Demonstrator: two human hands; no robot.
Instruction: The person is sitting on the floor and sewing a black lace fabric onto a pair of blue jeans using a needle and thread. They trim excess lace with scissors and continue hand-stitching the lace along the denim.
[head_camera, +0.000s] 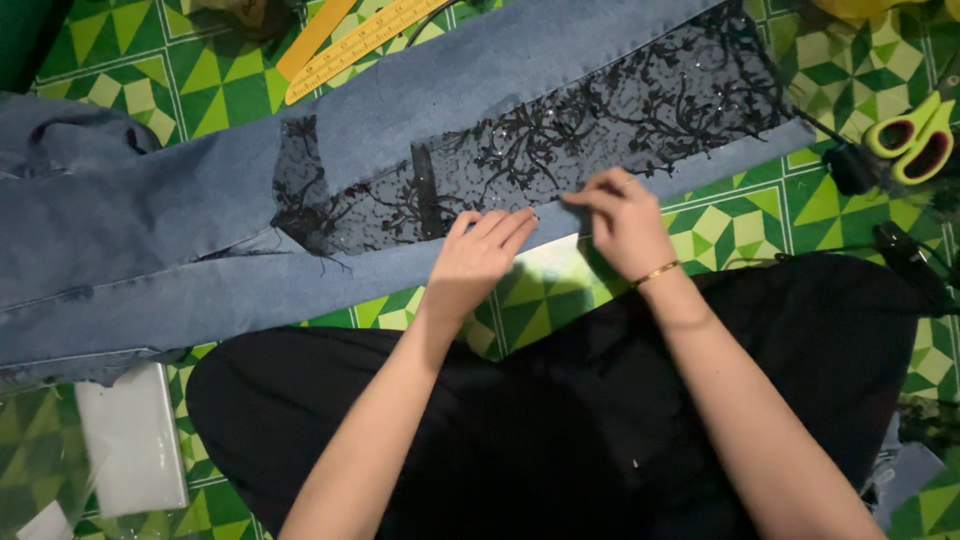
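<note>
Head view: two hands, left hand (478, 262) and right hand (622, 218), press one lace strip (560, 150).

Matt blue denim jeans (150, 230) carry sheer black lace (560, 140) with glinting sequins.

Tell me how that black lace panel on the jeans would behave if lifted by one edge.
The black lace panel is see-through mesh, so probably very light and floppy. Loose threads at its frayed left end suggest it would snag or tear easily. Both the left hand and right hand press its lower edge onto the jeans, hinting it shifts readily.
</note>
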